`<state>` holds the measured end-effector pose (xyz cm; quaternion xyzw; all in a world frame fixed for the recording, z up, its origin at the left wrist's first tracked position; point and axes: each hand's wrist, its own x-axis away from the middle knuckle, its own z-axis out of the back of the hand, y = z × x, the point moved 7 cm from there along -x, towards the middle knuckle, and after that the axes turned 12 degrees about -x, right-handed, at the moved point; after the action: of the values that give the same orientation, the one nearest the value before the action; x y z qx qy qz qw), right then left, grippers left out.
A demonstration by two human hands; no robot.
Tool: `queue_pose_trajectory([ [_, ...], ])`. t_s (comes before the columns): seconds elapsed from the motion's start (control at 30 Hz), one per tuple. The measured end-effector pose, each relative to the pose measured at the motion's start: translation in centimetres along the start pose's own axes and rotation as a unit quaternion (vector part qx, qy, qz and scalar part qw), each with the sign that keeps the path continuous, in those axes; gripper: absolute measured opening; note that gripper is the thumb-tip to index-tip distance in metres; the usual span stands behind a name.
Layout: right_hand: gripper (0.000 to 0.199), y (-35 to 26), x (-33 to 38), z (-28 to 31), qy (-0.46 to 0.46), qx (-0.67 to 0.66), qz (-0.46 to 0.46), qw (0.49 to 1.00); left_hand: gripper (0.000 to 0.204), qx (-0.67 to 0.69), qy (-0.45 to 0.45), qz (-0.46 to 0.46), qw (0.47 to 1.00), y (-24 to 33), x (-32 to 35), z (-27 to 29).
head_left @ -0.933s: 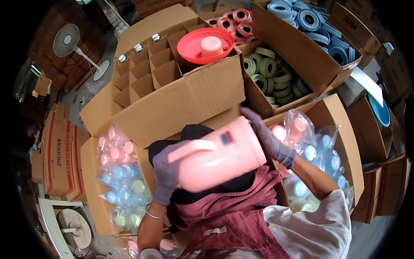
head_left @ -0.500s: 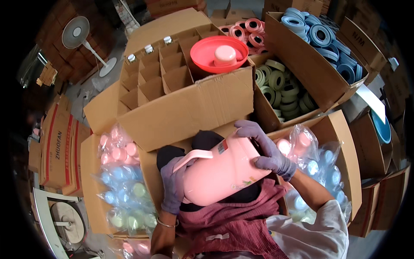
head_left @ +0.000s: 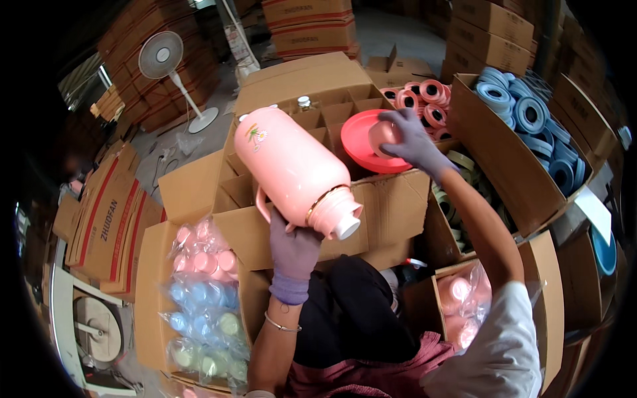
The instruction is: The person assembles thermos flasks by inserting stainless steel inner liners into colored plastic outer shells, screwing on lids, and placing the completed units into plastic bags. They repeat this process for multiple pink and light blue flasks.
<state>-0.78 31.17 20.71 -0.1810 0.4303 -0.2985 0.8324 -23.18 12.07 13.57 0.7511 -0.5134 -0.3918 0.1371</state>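
Observation:
My left hand (head_left: 295,249), in a grey-purple glove, grips a glossy pink vacuum flask (head_left: 295,156) with a flower print. The flask is tilted, its base toward the upper left and its threaded neck toward the lower right. A white stopper-like piece (head_left: 347,226) shows in the neck. My gloved right hand (head_left: 418,140) has its fingers around a pink cap (head_left: 383,137) over a red dish (head_left: 358,126). Whether the cap still touches the dish I cannot tell. The dish lies on a divided cardboard carton (head_left: 391,205).
Bagged pink, blue and green caps fill a box (head_left: 156,298) at the left. Pink caps sit in another box (head_left: 551,312) at the right. Blue rings (head_left: 531,114), green rings and pink rings stand in boxes at the far right. A standing fan (head_left: 161,56) is at the far left.
The flask has swung up over the divided carton, neck now pointing lower right, held by the left hand alone. My right hand has left the flask and taken hold of the cap on the dish.

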Motion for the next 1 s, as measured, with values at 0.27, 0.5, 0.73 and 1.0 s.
queue_pose_trajectory([
  [0.27, 0.086, -14.8, 13.4, -1.2, 0.105, 0.014, 0.142, 0.984, 0.047, -0.005, 0.046, 0.038, 0.998, -5.5, 0.6, -2.9],
  [0.5, 0.085, -9.9, 19.0, -3.2, 0.129, -0.416, -0.255, 0.863, 0.042, -0.022, 0.144, 0.099, 0.984, -4.7, 3.2, -3.7],
  [0.73, 0.072, -10.7, 21.5, -8.7, 0.13, -0.661, -0.327, 0.663, 0.05, -0.159, 0.154, 0.067, 0.973, -4.2, 6.8, -2.6],
  [1.0, 0.042, -4.4, 22.7, -5.9, -0.085, -0.421, -0.207, 0.879, 0.032, -0.791, -0.117, -0.017, 0.6, 5.4, 3.0, 1.9],
])
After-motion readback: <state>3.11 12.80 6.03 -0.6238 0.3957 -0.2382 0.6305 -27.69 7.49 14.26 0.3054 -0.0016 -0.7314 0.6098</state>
